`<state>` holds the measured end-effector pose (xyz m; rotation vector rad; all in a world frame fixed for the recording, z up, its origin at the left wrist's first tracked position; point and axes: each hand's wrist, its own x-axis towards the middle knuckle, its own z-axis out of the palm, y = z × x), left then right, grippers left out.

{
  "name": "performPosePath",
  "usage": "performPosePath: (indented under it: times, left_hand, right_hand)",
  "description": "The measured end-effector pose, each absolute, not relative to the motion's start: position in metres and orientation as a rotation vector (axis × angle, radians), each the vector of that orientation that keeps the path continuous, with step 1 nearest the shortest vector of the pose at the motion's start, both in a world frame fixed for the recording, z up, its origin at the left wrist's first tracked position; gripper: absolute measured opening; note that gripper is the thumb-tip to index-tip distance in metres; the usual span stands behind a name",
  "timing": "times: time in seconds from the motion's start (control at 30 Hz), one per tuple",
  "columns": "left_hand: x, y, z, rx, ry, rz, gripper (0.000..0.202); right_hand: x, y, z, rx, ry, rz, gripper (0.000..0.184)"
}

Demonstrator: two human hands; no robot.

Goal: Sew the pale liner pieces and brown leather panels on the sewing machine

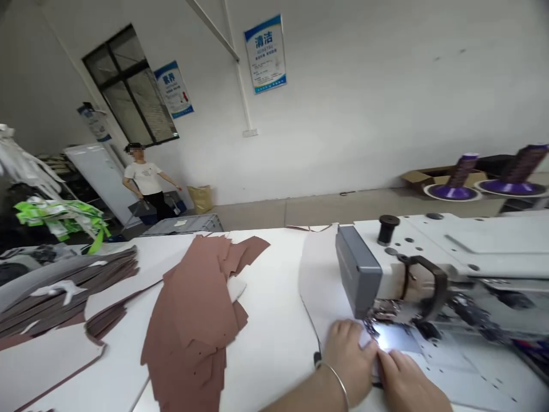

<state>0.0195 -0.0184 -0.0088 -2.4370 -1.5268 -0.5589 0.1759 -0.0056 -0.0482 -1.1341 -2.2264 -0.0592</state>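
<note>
My left hand, with a bangle at the wrist, holds down a pale fabric piece beside the sewing machine's presser foot. Close to it, my right hand grips the near edge of the work, its thumb and fingertips almost touching the left ones. Part of the fabric under my fingers is hidden. The sewing machine stands to the right, its lamp lighting the needle plate. A pile of brown fabric pieces lies on the white table to the left.
More stacked brown and grey pieces cover the table's far left. Purple-based thread cones stand behind the machine. A grey crate sits past the table, and a person in a white shirt is near the wall.
</note>
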Motion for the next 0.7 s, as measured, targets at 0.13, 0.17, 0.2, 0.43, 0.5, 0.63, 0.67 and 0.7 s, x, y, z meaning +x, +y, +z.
performPosePath:
  times: [0.13,0.17,0.2,0.43,0.5,0.63,0.67,0.7]
  left_hand:
    - [0.023,-0.019,-0.004,-2.484,-1.549,-0.628,0.025]
    - [0.023,-0.018,-0.003,-2.479,-1.561,-0.641,0.024]
    - [0.022,-0.017,-0.003,-2.461,-1.571,-0.655,0.024]
    - [0.019,-0.009,-0.007,-2.365,-1.432,-0.692,0.030]
    - [0.021,-0.012,-0.006,-2.343,-1.439,-0.694,0.028]
    - [0.025,-0.015,-0.002,-2.343,-1.450,-0.670,0.026]
    - [0.025,-0.014,-0.001,-2.342,-1.452,-0.668,0.026]
    - [0.025,-0.014,0.000,-2.341,-1.452,-0.668,0.026]
  right_hand:
    - [0.164,-0.018,-0.020,-1.406,-2.298,-0.114,0.020]
    - [0.161,-0.019,-0.014,-1.435,-2.337,-0.108,0.020]
    - [0.158,-0.020,-0.008,-1.477,-2.362,-0.095,0.019]
    - [0.152,-0.015,0.011,-1.642,-2.414,0.017,0.012]
    - [0.152,-0.014,0.012,-1.655,-2.403,0.028,0.013]
    - [0.152,-0.014,0.010,-1.626,-2.398,0.009,0.013]
    - [0.152,-0.014,0.009,-1.614,-2.402,-0.001,0.013]
    - [0.153,-0.014,0.009,-1.606,-2.406,-0.010,0.012]
